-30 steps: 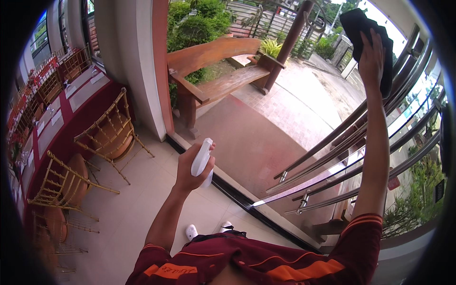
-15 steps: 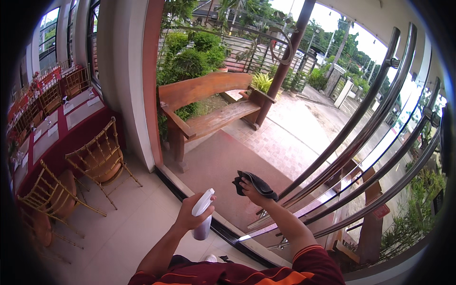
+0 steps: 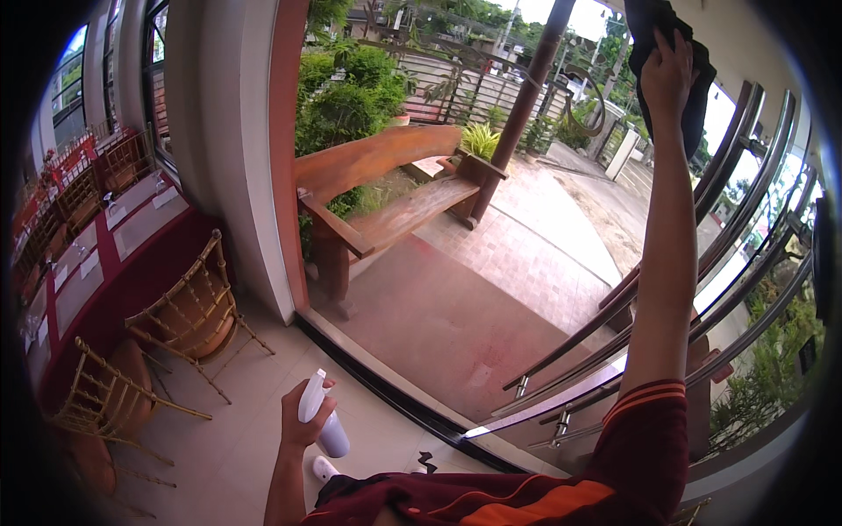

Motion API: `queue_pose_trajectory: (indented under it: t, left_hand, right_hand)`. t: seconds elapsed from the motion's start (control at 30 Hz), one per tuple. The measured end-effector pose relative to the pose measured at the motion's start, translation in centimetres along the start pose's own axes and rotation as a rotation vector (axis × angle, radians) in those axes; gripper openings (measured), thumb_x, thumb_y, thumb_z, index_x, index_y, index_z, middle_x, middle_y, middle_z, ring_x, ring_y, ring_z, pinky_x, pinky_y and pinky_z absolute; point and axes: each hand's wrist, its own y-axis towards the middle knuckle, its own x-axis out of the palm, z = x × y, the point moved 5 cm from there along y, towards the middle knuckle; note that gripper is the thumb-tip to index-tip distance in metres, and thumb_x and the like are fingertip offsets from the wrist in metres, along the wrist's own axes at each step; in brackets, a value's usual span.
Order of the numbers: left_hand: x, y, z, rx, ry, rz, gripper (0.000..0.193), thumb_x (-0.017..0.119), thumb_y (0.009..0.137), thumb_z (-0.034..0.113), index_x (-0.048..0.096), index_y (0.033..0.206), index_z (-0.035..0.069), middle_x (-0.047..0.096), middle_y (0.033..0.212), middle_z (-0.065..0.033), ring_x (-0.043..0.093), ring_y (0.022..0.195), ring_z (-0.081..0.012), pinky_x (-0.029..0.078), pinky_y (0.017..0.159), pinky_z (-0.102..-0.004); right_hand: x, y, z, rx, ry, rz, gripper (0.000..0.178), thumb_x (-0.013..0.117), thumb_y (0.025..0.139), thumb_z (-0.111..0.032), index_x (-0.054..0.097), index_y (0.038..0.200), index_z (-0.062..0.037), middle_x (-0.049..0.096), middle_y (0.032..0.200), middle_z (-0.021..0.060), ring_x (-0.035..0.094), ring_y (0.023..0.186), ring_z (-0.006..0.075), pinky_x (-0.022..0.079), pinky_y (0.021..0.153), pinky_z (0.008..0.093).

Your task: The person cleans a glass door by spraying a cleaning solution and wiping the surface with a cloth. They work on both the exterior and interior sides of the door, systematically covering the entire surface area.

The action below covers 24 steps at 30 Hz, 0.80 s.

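Note:
Low in front of me, my left hand [image 3: 303,421] is wrapped round the neck of a white-topped spray bottle [image 3: 333,438]; pale purple liquid shows in its body. My right arm stretches far up to the right. At its end my right hand [image 3: 667,74] presses a black cloth [image 3: 700,105], fingers over the folds. Whether the cloth touches the glass door there is hard to tell. Just right of that arm run the long metal door handles [image 3: 745,145], curved by the lens.
A dark door track [image 3: 386,399] crosses the floor ahead, with a brown mat [image 3: 438,324] beyond. Outside stands a wooden bench [image 3: 386,171] near a brown post [image 3: 531,96]. To the left are gold-coloured chairs [image 3: 197,302] at a set table with a maroon cloth [image 3: 149,272].
My right hand has swung up and right with the black cloth, from low beside the handles. My left hand has moved down and left with the spray bottle.

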Motion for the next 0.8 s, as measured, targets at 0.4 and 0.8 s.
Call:
queue_pose_trajectory:
  t: [0.4,0.8]
  left_hand:
    - [-10.2,5.4,-1.2,0.088,0.012,-0.087,0.027,0.072,0.081,0.004,0.07,0.108,0.0,0.076,0.104,-0.0097,0.07,0.082,-0.0129,0.056,0.075,-0.0298]
    - [-13.7,6.5,-6.6,-0.118,0.076,0.114,0.028,0.071,0.081,0.002,0.069,0.109,0.0,0.076,0.105,-0.0128,0.071,0.082,-0.0145,0.057,0.076,-0.0306]
  right_hand:
    - [5.5,-20.4,-30.0,-0.785,0.466,-0.814,0.041,0.067,0.084,-0.015,0.071,0.126,-0.0145,0.046,0.159,0.0075,0.033,0.153,0.0273,0.019,0.126,0.0591]
    - [17.7,-3.6,-29.4,-0.258,0.032,-0.153,0.044,0.052,0.097,-0.024,0.061,0.14,-0.0178,0.047,0.155,0.0184,0.039,0.147,0.0372,0.026,0.119,0.0657]
